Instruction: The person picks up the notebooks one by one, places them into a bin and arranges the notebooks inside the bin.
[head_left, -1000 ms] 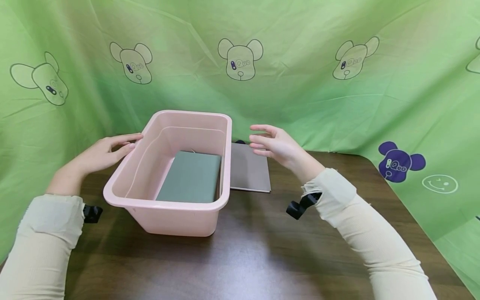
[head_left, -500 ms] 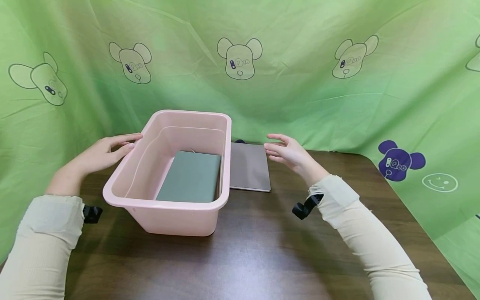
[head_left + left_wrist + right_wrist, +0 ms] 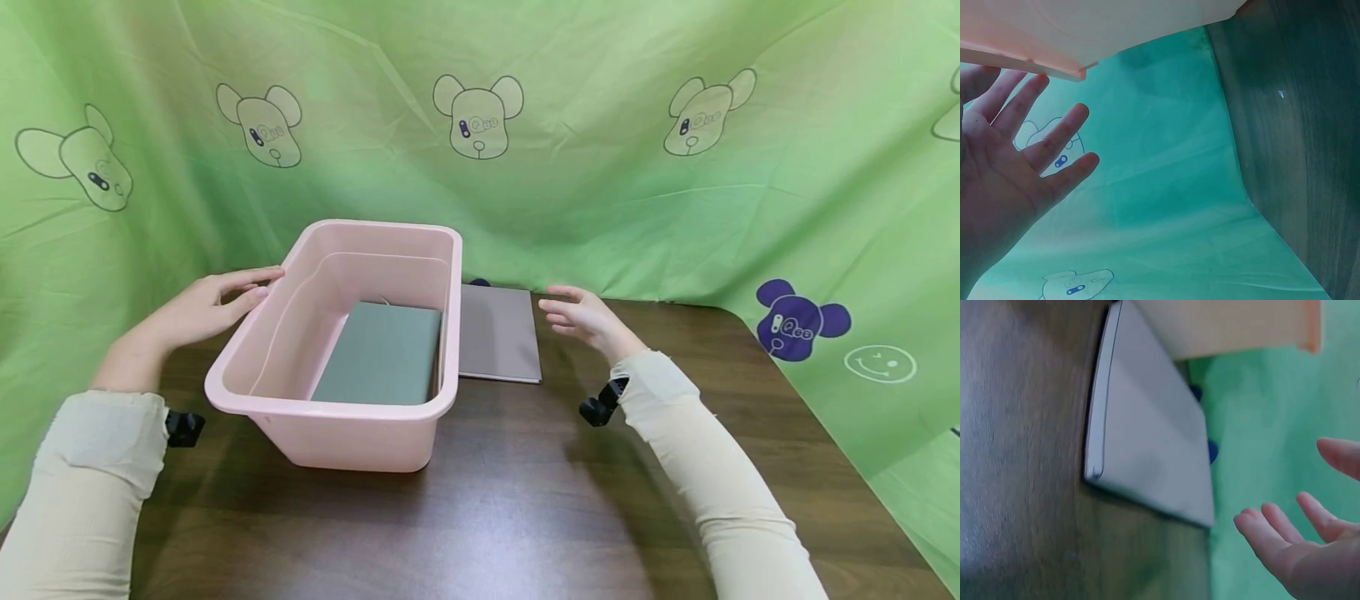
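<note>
A pink plastic bin stands on the table, with a green-covered book lying inside it. My left hand rests its fingertips against the bin's left rim; in the left wrist view that hand has its fingers spread just under the rim. To the right of the bin lies a grey hardcover book, its left part hidden behind the bin. My right hand hovers just right of the grey book, fingers relaxed and holding nothing. The right wrist view shows the grey book flat, apart from the right hand.
The dark wooden table extends in front and to the right. A green curtain with printed bear heads hangs behind and along both sides, close to the bin and the grey book.
My right hand has moved right and lower, away from the bin and off the grey book. The left hand, bin and both books have stayed in place.
</note>
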A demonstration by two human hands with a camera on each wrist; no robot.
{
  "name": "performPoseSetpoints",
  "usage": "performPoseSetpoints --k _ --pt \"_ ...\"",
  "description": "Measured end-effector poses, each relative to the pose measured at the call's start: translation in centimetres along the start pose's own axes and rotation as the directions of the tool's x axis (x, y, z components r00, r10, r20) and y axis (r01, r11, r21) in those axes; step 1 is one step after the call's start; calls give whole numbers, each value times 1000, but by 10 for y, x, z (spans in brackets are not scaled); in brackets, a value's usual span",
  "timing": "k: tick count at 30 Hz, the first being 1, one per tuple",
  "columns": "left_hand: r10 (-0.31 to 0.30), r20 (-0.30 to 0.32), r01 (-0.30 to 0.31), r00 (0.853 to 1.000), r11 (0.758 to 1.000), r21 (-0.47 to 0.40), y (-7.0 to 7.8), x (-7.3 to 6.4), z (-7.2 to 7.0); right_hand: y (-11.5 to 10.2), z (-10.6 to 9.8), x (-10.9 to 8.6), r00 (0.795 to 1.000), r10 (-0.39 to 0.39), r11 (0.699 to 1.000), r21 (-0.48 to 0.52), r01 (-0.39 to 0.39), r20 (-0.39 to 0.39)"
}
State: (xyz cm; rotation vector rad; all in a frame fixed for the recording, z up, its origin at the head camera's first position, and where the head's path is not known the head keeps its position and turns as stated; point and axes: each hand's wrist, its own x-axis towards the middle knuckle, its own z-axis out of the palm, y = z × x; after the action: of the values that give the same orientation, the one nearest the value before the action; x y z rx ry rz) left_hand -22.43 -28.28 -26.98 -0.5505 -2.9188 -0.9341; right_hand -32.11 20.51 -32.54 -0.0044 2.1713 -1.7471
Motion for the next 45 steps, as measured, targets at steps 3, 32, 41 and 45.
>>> performPoseSetpoints --k 3,32,41,45 --pt "-7 2 7 1000 1000 -3 -1 0 1 7 -1 12 999 36 999 9 -36 -10" --pt "-43 -7 42 999 999 -2 1 -1 0 26 15 43 985 164 983 97 -159 -53" --pt "-17 -19 17 1000 1000 -4 1 -1 0 23 18 44 977 207 973 109 -201 -48" --pt "-5 -27 4 1000 1000 -9 2 -1 1 21 19 43 978 206 970 135 -202 -21"
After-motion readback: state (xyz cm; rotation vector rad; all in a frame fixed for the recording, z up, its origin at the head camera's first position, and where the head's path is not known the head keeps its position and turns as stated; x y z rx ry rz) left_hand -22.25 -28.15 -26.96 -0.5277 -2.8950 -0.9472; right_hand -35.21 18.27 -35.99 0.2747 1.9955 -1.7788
